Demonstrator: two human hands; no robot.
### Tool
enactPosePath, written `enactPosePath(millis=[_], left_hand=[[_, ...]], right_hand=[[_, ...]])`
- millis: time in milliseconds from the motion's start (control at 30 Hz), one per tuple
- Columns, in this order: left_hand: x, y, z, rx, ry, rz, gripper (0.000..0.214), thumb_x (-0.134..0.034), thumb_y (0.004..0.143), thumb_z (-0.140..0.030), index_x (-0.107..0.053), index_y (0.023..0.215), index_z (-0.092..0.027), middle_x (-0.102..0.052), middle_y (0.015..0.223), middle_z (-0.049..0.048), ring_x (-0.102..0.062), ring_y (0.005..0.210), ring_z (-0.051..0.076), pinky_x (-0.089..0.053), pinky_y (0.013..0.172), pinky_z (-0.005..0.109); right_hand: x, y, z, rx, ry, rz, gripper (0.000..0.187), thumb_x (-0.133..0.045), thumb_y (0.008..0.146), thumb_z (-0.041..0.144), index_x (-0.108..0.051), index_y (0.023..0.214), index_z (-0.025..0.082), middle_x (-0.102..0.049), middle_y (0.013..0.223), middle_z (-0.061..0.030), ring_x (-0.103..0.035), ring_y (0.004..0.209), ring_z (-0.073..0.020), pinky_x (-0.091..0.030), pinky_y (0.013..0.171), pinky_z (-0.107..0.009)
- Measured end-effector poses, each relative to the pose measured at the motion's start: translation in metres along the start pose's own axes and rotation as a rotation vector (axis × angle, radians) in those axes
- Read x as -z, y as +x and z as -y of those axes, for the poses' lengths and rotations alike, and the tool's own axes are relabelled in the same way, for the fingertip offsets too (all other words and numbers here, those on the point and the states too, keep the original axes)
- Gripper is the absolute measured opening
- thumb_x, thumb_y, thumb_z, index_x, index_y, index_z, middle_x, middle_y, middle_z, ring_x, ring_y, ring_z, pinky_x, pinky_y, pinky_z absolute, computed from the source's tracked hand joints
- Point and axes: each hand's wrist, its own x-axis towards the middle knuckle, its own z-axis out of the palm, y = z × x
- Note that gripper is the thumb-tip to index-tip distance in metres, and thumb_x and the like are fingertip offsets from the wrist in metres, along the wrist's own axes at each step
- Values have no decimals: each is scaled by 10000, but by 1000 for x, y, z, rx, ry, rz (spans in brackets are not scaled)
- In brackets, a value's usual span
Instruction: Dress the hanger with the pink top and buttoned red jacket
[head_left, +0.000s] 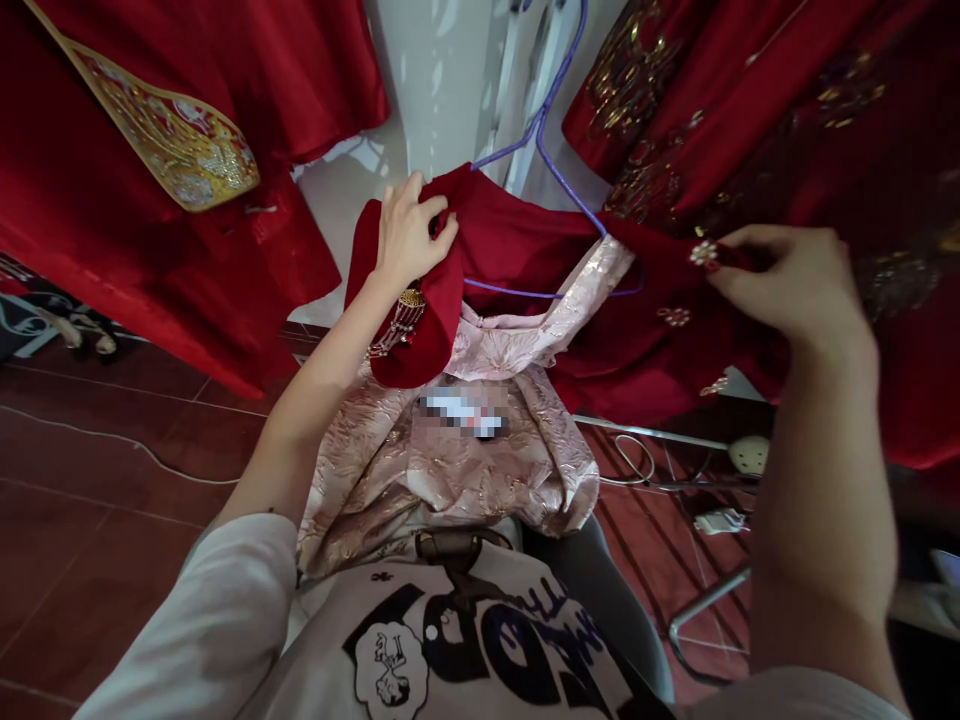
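Observation:
A red velvet garment (525,250) with a pale pink brocade lining (480,450) hangs on a purple wire hanger (551,140) in front of me. My left hand (411,232) is closed on the garment's left shoulder, just above a gold tassel ornament (401,318). My right hand (787,280) pinches the right shoulder edge, near a small flower decoration (703,254). The lining drapes down onto my lap.
More red embroidered garments hang at the left (150,150) and at the upper right (787,100). White cables and a plug (720,520) lie on the dark red tiled floor (112,480). A metal chair frame (705,610) shows at the lower right.

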Motion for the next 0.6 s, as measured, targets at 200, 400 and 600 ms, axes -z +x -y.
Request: enactPosePath(millis=[200, 400, 600], left_hand=[[-5, -8, -9, 52, 44, 43, 291, -630, 1038, -494, -696, 897, -248, -647, 1066, 160, -596, 1231, 402, -438, 1060, 540], [-2, -12, -7, -12, 39, 17, 262, -614, 1036, -486, -722, 947, -264, -665, 1074, 149, -610, 1182, 382, -456, 1045, 553], [1, -11, -11, 12, -86, 42, 231, -650, 1001, -475, -723, 931, -267, -657, 1061, 150, -602, 1222, 401, -443, 1071, 592]], right_hand=[[-35, -17, 32, 11, 371, 415, 290, -587, 782, -43, -659, 965, 171, -653, 807, -9, -560, 706, -156, -485, 730, -327], [-100, -3, 49, -81, 489, 45, 373, -733, 843, 164, -507, 1124, 259, -646, 864, 7, -682, 869, -233, -548, 883, -404], [-102, 33, 39, 221, 517, -214, 214, -765, 935, 337, -561, 871, 339, -689, 842, -29, -572, 876, -241, -444, 954, -415]])
